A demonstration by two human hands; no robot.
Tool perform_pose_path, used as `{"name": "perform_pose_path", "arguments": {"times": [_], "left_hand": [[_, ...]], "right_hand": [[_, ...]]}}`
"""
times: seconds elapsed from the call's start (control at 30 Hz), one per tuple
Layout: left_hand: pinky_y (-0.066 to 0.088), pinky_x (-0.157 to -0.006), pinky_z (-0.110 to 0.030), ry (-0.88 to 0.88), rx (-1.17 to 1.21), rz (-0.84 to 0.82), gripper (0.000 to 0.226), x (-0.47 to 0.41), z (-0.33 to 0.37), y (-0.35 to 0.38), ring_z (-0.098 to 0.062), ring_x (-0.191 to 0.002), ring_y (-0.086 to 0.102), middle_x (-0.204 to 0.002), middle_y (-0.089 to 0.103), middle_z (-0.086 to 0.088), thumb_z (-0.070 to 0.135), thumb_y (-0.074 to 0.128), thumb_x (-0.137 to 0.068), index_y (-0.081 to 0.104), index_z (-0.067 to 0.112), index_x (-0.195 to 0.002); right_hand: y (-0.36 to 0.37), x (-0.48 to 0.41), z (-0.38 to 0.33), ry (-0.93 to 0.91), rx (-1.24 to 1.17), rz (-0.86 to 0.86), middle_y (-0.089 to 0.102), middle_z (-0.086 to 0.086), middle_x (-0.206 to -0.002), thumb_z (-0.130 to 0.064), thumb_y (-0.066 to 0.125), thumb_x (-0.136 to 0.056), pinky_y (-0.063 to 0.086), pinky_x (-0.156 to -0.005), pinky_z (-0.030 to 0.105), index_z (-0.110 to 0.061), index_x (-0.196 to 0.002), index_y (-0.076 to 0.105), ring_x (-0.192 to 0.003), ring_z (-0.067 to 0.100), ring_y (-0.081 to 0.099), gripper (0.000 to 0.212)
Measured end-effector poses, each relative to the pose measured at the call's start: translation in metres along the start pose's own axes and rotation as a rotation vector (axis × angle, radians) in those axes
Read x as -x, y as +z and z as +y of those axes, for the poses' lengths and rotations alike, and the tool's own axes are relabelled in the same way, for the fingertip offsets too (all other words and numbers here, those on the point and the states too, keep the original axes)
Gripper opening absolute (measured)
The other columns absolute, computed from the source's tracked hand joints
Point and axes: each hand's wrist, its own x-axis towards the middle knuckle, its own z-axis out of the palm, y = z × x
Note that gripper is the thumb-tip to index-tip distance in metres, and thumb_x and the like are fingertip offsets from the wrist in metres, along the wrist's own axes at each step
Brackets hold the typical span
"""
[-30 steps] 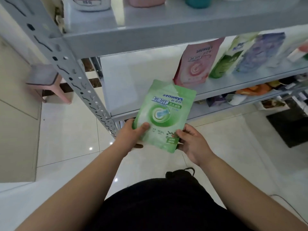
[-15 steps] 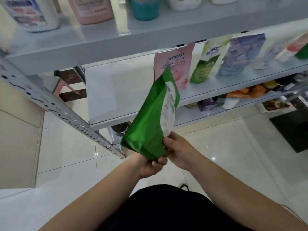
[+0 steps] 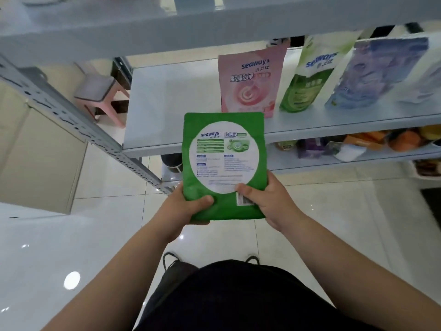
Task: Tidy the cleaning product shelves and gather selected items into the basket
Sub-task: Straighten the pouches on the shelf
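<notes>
A green Seaways pouch (image 3: 222,161) is held upright in front of the shelf, its back label and barcode facing me. My left hand (image 3: 183,209) grips its lower left corner, thumb on the face. My right hand (image 3: 269,199) grips the lower right corner, thumb beside the barcode. On the middle shelf (image 3: 167,115) behind it stand a pink Seaways pouch (image 3: 250,82), a green-and-white pouch (image 3: 307,75) and a lavender pouch (image 3: 372,72). No basket is in view.
A perforated grey upright (image 3: 78,127) slants down the left. A pink stool (image 3: 100,96) stands on the tiled floor behind it. The lower shelf (image 3: 334,161) holds orange and purple packs. An upper shelf edge (image 3: 214,22) runs overhead.
The pouch has been turned over in both hands: its light front faced me, then it was edge-on, and now its dark green back faces me. My view moved closer to the shelf.
</notes>
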Motion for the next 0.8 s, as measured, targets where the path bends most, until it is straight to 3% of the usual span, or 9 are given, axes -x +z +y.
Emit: {"name": "perform_pose_path", "arguments": {"times": [0.1, 0.17, 0.27, 0.33, 0.5, 0.63, 0.7, 0.73, 0.8], "left_hand": [[0.062, -0.078, -0.047, 0.07, 0.078, 0.116, 0.07, 0.008, -0.007, 0.009, -0.032, -0.102, 0.075, -0.116, 0.076, -0.008, 0.019, 0.088, -0.064, 0.06, 0.017, -0.128], [0.061, -0.085, -0.047, 0.088, 0.101, 0.16, 0.07, 0.013, -0.007, 0.002, -0.03, -0.103, 0.075, -0.115, 0.077, -0.008, 0.016, 0.086, -0.063, 0.061, 0.014, -0.128], [0.061, -0.086, -0.042, 0.121, 0.006, 0.203, 0.08, 0.015, -0.006, -0.013, -0.024, -0.102, 0.075, -0.114, 0.077, -0.003, 0.031, 0.093, -0.054, 0.062, 0.018, -0.127], [0.059, -0.088, -0.042, 0.128, -0.011, 0.198, 0.082, 0.012, -0.002, -0.024, -0.023, -0.104, 0.075, -0.116, 0.077, -0.001, 0.041, 0.091, -0.054, 0.062, 0.021, -0.128], [0.064, -0.076, -0.042, 0.012, -0.018, 0.222, 0.043, -0.007, 0.017, -0.041, -0.024, -0.102, 0.075, -0.111, 0.077, 0.003, 0.053, 0.075, -0.086, 0.065, 0.028, -0.119], [0.065, -0.067, -0.044, -0.088, 0.028, 0.299, 0.041, -0.02, 0.037, -0.044, -0.028, -0.094, 0.074, -0.109, 0.074, -0.004, 0.058, 0.056, -0.099, 0.064, 0.023, -0.12], [0.058, -0.052, -0.033, -0.12, 0.251, 0.221, 0.034, -0.023, 0.039, -0.048, -0.022, -0.071, 0.071, -0.086, 0.074, -0.005, 0.047, 0.047, -0.105, 0.066, 0.019, -0.106], [0.048, -0.043, -0.024, -0.146, 0.375, 0.128, 0.029, -0.023, 0.039, -0.05, -0.019, -0.056, 0.062, -0.072, 0.067, -0.005, 0.037, 0.046, -0.105, 0.062, 0.015, -0.095], [0.036, -0.035, -0.016, -0.22, 0.563, -0.145, 0.015, -0.02, 0.037, -0.05, -0.016, -0.045, 0.05, -0.062, 0.053, -0.003, 0.029, 0.054, -0.091, 0.056, 0.014, -0.086]], "right_hand": [[-0.001, -0.003, -0.004, 0.052, 0.029, -0.109, 0.075, 0.001, -0.124, -0.038, 0.095, -0.063, 0.058, -0.098, 0.047, -0.033, -0.125, 0.065, -0.116, 0.023, 0.071, 0.069], [0.002, -0.007, -0.007, 0.088, 0.053, -0.204, 0.073, 0.003, -0.128, -0.038, 0.096, -0.064, 0.056, -0.101, 0.048, -0.025, -0.133, 0.063, -0.12, 0.026, 0.069, 0.077], [0.016, -0.011, -0.008, 0.038, 0.12, -0.211, 0.074, -0.002, -0.126, -0.04, 0.093, -0.068, 0.058, -0.1, 0.04, -0.038, -0.12, 0.073, -0.118, 0.021, 0.07, 0.056], [0.025, -0.014, -0.008, 0.011, 0.127, -0.169, 0.075, -0.003, -0.125, -0.035, 0.09, -0.071, 0.058, -0.098, 0.037, -0.037, -0.12, 0.073, -0.117, 0.02, 0.07, 0.052], [0.049, -0.021, -0.019, 0.034, 0.162, 0.0, 0.077, 0.0, -0.12, -0.017, 0.087, -0.08, 0.061, -0.091, 0.038, -0.024, -0.121, 0.067, -0.106, 0.017, 0.075, 0.046], [0.079, -0.022, -0.04, 0.133, -0.147, -0.091, 0.075, 0.008, -0.123, -0.049, 0.078, -0.077, 0.062, -0.079, 0.036, -0.018, -0.12, 0.072, -0.108, 0.024, 0.074, 0.054], [0.095, -0.027, -0.048, 0.143, -0.187, -0.11, 0.075, 0.006, -0.115, -0.056, 0.072, -0.082, 0.059, -0.082, 0.038, -0.018, -0.12, 0.074, -0.104, 0.021, 0.073, 0.053], [0.101, -0.03, -0.048, 0.137, -0.119, -0.091, 0.074, 0.004, -0.114, -0.056, 0.072, -0.086, 0.056, -0.085, 0.039, -0.019, -0.124, 0.071, -0.107, 0.021, 0.071, 0.053], [0.116, -0.035, -0.042, 0.143, 0.025, -0.085, 0.07, -0.002, -0.112, -0.052, 0.073, -0.088, 0.049, -0.086, 0.035, -0.02, -0.129, 0.063, -0.11, 0.018, 0.065, 0.053]]}}
